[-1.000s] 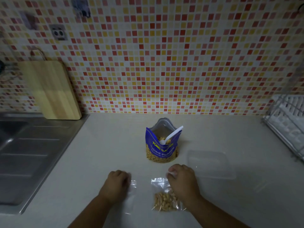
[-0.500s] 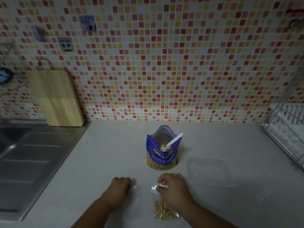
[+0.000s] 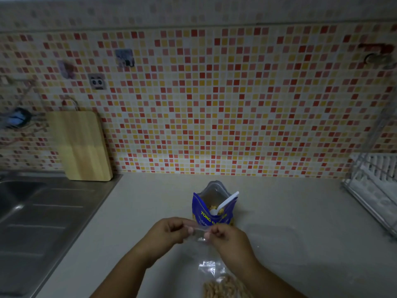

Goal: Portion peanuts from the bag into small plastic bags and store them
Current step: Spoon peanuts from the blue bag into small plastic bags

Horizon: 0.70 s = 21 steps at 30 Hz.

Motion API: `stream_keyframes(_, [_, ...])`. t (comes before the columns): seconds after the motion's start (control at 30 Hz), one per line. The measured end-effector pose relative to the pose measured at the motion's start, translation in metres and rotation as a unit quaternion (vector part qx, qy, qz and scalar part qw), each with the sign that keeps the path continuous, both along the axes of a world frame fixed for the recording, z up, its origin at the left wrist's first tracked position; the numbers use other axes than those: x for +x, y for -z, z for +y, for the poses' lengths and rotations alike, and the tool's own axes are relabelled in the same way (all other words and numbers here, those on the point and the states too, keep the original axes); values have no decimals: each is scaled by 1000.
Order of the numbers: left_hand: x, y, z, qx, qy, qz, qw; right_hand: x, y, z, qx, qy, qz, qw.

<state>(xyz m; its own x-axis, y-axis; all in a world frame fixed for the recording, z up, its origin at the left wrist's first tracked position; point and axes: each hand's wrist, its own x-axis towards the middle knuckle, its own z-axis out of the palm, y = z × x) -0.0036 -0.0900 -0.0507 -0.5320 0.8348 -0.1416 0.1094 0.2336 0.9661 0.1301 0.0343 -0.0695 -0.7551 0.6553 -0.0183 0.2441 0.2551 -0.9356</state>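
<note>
On my feed the left hand (image 3: 169,233) and right hand (image 3: 228,238) each pinch the top edge of a small clear bag (image 3: 200,235), empty I think, just in front of the peanut bag (image 3: 214,214). A filled bag (image 3: 223,284) lies nearest me.

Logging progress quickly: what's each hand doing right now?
Left hand: pinches the top edge of the small plastic bag.
Right hand: pinches the same bag.

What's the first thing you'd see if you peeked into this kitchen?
The wall of red, orange and yellow tiles fills the top. Below it, on the counter, stands a blue peanut bag with a white spoon inside. In front, the left hand and right hand pinch a clear bag by its top.
</note>
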Motion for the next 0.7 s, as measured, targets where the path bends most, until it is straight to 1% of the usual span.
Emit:
stream_keyframes(0.1, [0, -1, 7, 15, -25, -7, 1000, -1, -9, 5, 17, 13, -15, 1000])
stream_keyframes(0.17, [-1, -1, 13, 33, -57, -11, 998, -1, -18, 11, 50, 11, -23, 998])
stream_keyframes(0.23, [-3, -2, 17, 53, -83, -22, 995, -1, -28, 20, 134, 19, -14, 991])
stream_keyframes(0.3, [-5, -2, 20, 57, -97, -18, 993, -2, -41, 33, 259, 56, -11, 964])
stream_keyframes(0.33, [-6, -3, 21, 53, -98, -12, 994, -4, -47, 42, 316, 67, -28, 946])
stream_keyframes(0.4, [-7, -3, 24, 45, -93, -3, 995, -9, -58, 57, 384, 63, -115, 914])
stream_keyframes(0.47, [-8, -3, 27, 37, -88, 2, 995, -16, -63, 68, 422, 38, -212, 880])
stream_keyframes(0.53, [-7, -3, 30, 39, -84, -1, 996, -22, -65, 73, 443, 13, -265, 856])
stream_keyframes(0.63, [-9, -2, 35, 41, -79, -7, 996, -29, -67, 75, 458, -15, -284, 843])
stream_keyframes(0.7, [-10, -3, 38, 35, -72, -5, 997, -32, -68, 75, 463, -15, -270, 844])
